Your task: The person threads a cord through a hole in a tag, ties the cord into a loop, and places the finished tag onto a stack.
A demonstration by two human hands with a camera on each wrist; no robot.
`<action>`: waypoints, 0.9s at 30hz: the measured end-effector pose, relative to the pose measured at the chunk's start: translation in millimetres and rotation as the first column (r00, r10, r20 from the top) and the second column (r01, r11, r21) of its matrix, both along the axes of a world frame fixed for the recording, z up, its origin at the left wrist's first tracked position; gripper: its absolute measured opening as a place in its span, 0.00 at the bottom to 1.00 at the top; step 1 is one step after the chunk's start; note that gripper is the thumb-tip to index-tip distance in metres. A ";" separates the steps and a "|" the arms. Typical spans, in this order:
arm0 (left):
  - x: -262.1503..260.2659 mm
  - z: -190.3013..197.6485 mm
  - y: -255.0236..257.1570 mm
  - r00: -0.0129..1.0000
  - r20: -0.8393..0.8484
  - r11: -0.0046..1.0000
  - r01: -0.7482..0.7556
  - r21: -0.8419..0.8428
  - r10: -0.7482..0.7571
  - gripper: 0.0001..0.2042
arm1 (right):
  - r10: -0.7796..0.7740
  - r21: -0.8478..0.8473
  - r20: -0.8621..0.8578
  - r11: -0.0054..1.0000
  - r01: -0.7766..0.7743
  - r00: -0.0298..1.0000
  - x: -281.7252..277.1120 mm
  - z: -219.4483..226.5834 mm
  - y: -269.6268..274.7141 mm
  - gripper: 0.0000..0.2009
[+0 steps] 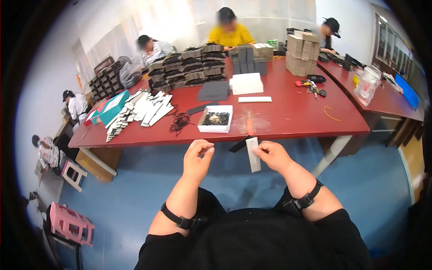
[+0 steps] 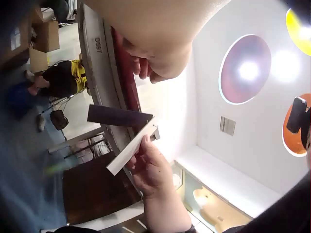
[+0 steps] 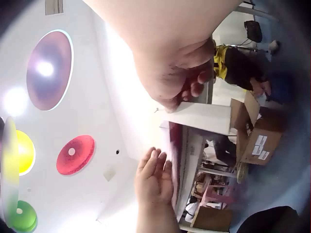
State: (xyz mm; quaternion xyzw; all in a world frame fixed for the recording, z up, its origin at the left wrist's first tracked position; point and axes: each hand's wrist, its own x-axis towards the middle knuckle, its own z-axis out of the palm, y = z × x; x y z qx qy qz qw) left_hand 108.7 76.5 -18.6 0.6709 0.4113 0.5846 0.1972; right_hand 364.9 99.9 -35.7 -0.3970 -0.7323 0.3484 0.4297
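Observation:
My right hand (image 1: 273, 155) pinches a flat white strip (image 1: 253, 158) between thumb and fingers, just off the table's front edge. At the strip's top end a dark strip (image 2: 116, 116) meets it at an angle, so the two form a V in the left wrist view. Most of the white strip's face (image 3: 206, 118) shows in the right wrist view. To the left, my left hand (image 1: 197, 157) hovers with fingers relaxed and nothing visible in them. Beyond it on the table sits a white box (image 1: 214, 129) of small black and pale pieces.
The red table (image 1: 288, 114) carries a pile of white strips (image 1: 150, 108), black cords (image 1: 180, 123), dark sheets (image 1: 213, 91), a white block (image 1: 246, 84) and keys (image 1: 310, 86). Stacked dark bundles (image 1: 186, 67) and cardboard-coloured blocks (image 1: 300, 56) stand behind. Other people sit around the room.

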 end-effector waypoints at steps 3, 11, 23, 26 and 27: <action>-27.0 -5.7 -7.9 0.993 -0.061 0.995 -0.099 -0.020 0.097 0.06 | -0.164 -0.119 0.158 0.976 0.184 0.974 -5.6 0.5 9.2 0.19; -98.4 18.5 27.9 0.803 -0.291 0.855 -0.491 0.170 0.519 0.09 | -0.127 -0.150 0.411 0.967 0.204 0.903 1.6 0.7 -4.9 0.22; -106.7 42.2 37.1 0.854 -0.416 0.930 -0.184 0.318 0.311 0.03 | 0.174 0.263 0.158 0.941 -0.212 0.972 -56.8 66.6 -38.6 0.07; -106.7 40.3 53.4 0.993 -0.071 0.994 -0.095 -0.062 0.091 0.02 | 0.225 0.247 0.066 0.940 -0.235 0.972 -104.6 76.5 -24.3 0.16; -106.3 42.6 56.5 1.000 0.009 0.996 0.011 -0.084 -0.011 0.02 | 0.243 0.253 0.028 0.937 -0.242 0.970 -122.1 76.8 -15.2 0.19</action>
